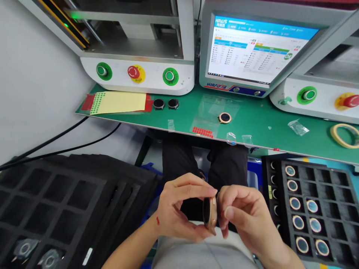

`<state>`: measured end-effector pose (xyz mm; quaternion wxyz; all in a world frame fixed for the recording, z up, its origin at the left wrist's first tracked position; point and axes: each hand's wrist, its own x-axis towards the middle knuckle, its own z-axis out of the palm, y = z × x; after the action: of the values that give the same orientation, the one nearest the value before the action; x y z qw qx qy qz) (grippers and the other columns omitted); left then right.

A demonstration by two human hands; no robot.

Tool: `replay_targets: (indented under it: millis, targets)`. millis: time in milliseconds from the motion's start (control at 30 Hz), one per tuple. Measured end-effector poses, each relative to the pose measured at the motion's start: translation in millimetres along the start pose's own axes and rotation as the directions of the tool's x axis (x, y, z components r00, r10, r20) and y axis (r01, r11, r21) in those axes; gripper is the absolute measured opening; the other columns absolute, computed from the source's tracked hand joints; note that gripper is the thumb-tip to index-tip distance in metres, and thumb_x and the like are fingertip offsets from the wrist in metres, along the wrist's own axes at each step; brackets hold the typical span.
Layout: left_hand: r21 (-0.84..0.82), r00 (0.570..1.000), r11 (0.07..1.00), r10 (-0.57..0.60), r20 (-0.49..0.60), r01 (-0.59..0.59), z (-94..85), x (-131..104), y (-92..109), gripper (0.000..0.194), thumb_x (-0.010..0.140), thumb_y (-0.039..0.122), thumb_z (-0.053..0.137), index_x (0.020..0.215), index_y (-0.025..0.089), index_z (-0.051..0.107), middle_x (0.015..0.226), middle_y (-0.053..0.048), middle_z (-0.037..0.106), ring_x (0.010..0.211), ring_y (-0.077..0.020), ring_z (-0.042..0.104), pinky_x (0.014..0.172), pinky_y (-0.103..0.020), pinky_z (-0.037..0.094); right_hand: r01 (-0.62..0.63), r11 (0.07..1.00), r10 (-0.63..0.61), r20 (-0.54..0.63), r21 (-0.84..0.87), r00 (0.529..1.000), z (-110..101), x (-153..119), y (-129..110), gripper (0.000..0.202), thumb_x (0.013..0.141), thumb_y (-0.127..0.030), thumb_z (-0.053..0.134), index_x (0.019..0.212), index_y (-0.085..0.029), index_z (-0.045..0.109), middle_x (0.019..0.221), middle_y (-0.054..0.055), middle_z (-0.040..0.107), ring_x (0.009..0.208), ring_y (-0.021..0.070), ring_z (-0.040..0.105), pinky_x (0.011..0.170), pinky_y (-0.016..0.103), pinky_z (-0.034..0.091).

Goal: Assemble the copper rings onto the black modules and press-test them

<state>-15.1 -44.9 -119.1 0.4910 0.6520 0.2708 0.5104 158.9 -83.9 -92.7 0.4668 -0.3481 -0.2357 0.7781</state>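
Over my lap, my left hand [185, 209] grips a gold-rimmed watch case [213, 216] by its edges, thumb below and fingers above. The case stands on its side, its dark face turned left and its side buttons showing. Close to its right side, my right hand [242, 209] is closed in a pinch. A speck of red, seemingly a small red sticker [223, 213], shows at those fingertips. Another gold-rimmed watch case [225, 117] lies on the green bench, beside a clear sheet with rows of red stickers [202, 131].
Two dark watch cases [166, 104] lie by a yellow sheet [120, 102]. Machines with buttons and a lit screen [258, 48] line the back. A tape roll [346, 135] is at right. Black foam trays flank me: the right tray [322, 186] holds several watch cases, the left tray [58, 201] some parts.
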Motion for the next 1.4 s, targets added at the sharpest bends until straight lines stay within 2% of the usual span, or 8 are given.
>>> replay_targets:
  millis: [200, 500, 767, 967, 1100, 1200, 1300, 1400]
  targets:
    - [0.062, 0.999, 0.997, 0.045, -0.028, -0.043, 3.2, 4, 5, 0.061, 0.064, 0.026, 0.086, 0.122, 0.027, 0.068, 0.085, -0.004, 0.074, 0.066, -0.0144, 0.069, 0.059, -0.021, 0.058, -0.186, 0.972, 0.180, 0.056, 0.145, 0.982, 6, -1, 0, 0.020, 0.078, -0.030, 0.078, 0.071, -0.017, 0.065, 0.062, 0.000, 0.067, 0.045, 0.0082, 0.062, 0.039, 0.013, 0.050]
    - [0.159, 0.999, 0.987, 0.034, -0.014, -0.031, -1.9, -4, 4, 0.066, 0.061, 0.030, 0.087, 0.124, 0.030, 0.067, 0.097, -0.006, 0.074, 0.068, -0.0159, 0.070, 0.057, -0.022, 0.058, -0.085, 0.981, 0.092, -0.035, 0.173, 0.995, 14, 3, 4, 0.022, 0.075, -0.024, 0.080, 0.064, -0.016, 0.062, 0.059, 0.000, 0.069, 0.044, 0.0067, 0.062, 0.045, 0.013, 0.052]
    - [0.201, 0.993, 0.973, 0.116, -0.007, -0.112, -1.6, -3, 2, 0.061, 0.064, 0.031, 0.086, 0.122, 0.022, 0.068, 0.097, -0.007, 0.073, 0.070, -0.0139, 0.071, 0.062, -0.020, 0.060, -0.091, 0.981, 0.104, -0.063, 0.173, 0.993, 15, 3, 6, 0.022, 0.070, -0.020, 0.083, 0.062, -0.016, 0.063, 0.060, -0.001, 0.069, 0.045, 0.0068, 0.062, 0.046, 0.013, 0.053]
    - [0.198, 0.981, 0.961, 0.193, 0.007, -0.191, -4.1, 0, 2, 0.053, 0.068, 0.029, 0.085, 0.116, 0.014, 0.069, 0.098, -0.009, 0.072, 0.073, -0.0141, 0.072, 0.065, -0.020, 0.061, -0.078, 0.963, 0.090, -0.037, 0.259, 0.995, 17, 1, 11, 0.016, 0.076, -0.018, 0.079, 0.068, -0.017, 0.066, 0.064, -0.003, 0.070, 0.049, 0.0039, 0.064, 0.050, 0.010, 0.054]
    - [0.199, 0.981, 0.960, 0.189, 0.050, -0.195, -10.2, 0, 5, 0.052, 0.073, 0.031, 0.083, 0.120, 0.014, 0.068, 0.101, -0.011, 0.071, 0.076, -0.0151, 0.072, 0.065, -0.021, 0.061, -0.051, 0.954, 0.071, -0.057, 0.295, 0.996, 19, -1, 14, 0.017, 0.077, -0.018, 0.079, 0.069, -0.017, 0.063, 0.064, -0.004, 0.066, 0.051, 0.0032, 0.063, 0.053, 0.012, 0.056]
    - [0.222, 0.984, 0.958, 0.168, 0.067, -0.179, -13.4, -2, 4, 0.054, 0.075, 0.031, 0.082, 0.124, 0.017, 0.066, 0.102, -0.011, 0.071, 0.078, -0.0156, 0.071, 0.065, -0.022, 0.060, -0.084, 0.941, 0.111, -0.064, 0.327, 0.992, 19, 0, 15, 0.024, 0.077, -0.017, 0.078, 0.068, -0.017, 0.055, 0.063, -0.006, 0.060, 0.050, 0.0045, 0.061, 0.046, 0.013, 0.054]
    - [0.133, 0.990, 0.983, 0.122, 0.066, -0.130, -12.5, -3, 0, 0.055, 0.075, 0.031, 0.082, 0.126, 0.017, 0.065, 0.100, -0.011, 0.070, 0.080, -0.0159, 0.068, 0.069, -0.024, 0.058, -0.115, 0.935, 0.135, -0.035, 0.336, 0.990, 19, 0, 13, 0.025, 0.079, -0.017, 0.076, 0.074, -0.019, 0.051, 0.064, -0.007, 0.055, 0.050, 0.0049, 0.059, 0.041, 0.012, 0.050]
    - [-0.190, 0.995, 0.977, -0.088, 0.046, 0.096, -7.7, -2, -5, 0.053, 0.076, 0.033, 0.081, 0.125, 0.020, 0.067, 0.095, -0.008, 0.066, 0.081, -0.0160, 0.066, 0.072, -0.025, 0.057, -0.061, 0.954, 0.068, -0.013, 0.295, 0.998, 18, 0, 7, 0.021, 0.081, -0.029, 0.074, 0.085, -0.021, 0.054, 0.072, -0.005, 0.055, 0.057, 0.0070, 0.061, 0.044, 0.014, 0.051]
